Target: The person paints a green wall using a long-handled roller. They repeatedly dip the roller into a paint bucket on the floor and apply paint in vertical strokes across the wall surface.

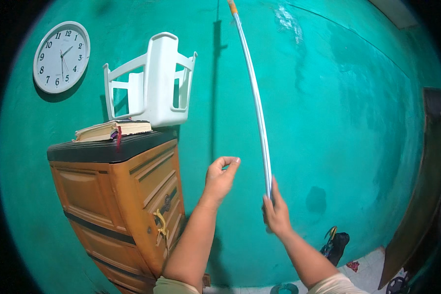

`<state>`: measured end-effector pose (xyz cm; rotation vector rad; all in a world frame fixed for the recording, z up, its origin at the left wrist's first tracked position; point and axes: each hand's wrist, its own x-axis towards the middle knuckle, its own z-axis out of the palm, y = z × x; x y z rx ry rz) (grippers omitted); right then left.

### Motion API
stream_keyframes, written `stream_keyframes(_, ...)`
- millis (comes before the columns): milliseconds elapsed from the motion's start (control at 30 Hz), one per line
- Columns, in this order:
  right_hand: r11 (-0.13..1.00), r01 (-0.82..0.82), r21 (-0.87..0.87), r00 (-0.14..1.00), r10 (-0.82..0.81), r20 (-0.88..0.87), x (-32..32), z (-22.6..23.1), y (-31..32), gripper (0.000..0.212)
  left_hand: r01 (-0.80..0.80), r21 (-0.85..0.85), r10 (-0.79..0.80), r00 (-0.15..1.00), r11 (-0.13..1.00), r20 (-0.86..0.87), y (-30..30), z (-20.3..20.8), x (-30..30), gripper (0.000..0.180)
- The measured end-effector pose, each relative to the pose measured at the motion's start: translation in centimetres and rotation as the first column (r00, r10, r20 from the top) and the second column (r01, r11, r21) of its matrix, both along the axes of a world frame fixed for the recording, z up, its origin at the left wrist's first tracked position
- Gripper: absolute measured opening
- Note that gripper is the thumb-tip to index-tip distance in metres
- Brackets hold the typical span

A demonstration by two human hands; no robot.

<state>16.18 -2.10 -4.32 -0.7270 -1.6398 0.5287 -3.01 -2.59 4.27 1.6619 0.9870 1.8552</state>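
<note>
A long, thin white-blue pole (257, 100) with an orange end at the top rises almost upright in front of the green wall, leaning a little to the left. My right hand (278, 213) grips its lower end, slightly blurred, with one finger stretched along it. To the left of the pole, apart from it, my left hand (221, 179) is raised with its fingers curled in and the thumb near them. Whatever it may hold is too small or hidden to make out.
At the left stands a brown plastic drawer cabinet (90, 193) with a yellow ribbon on its handle. A thick book (100, 132) and an upturned white stool (161, 83) rest on its top. A round clock (61, 57) hangs above. A dark bag (337, 247) sits low at right.
</note>
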Motion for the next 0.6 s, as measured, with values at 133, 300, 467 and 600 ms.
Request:
stream_keyframes(133,0.991,-0.048,-0.123,0.997,0.041,-0.062,5.6,-9.3,-5.0,0.061,0.144,-0.095,-0.141,0.989,0.985,0.035,1.1,-1.7,4.4,0.048)
stream_keyframes(300,0.963,-0.139,-0.232,0.981,0.101,-0.167,8.2,-14.6,-11.9,0.058,0.369,-0.103,-0.377,0.923,0.924,-0.078,-0.4,-4.3,11.2,0.046)
stream_keyframes(467,0.979,-0.092,-0.179,0.988,0.068,-0.136,10.0,-16.1,-14.5,0.059,0.463,-0.060,-0.466,0.883,0.884,-0.061,-3.6,-6.1,14.7,0.036)
stream_keyframes(600,0.978,-0.099,-0.185,0.988,0.075,-0.132,10.1,-16.4,-15.2,0.060,0.477,-0.087,-0.478,0.878,0.874,0.010,-4.3,-6.4,15.4,0.034)
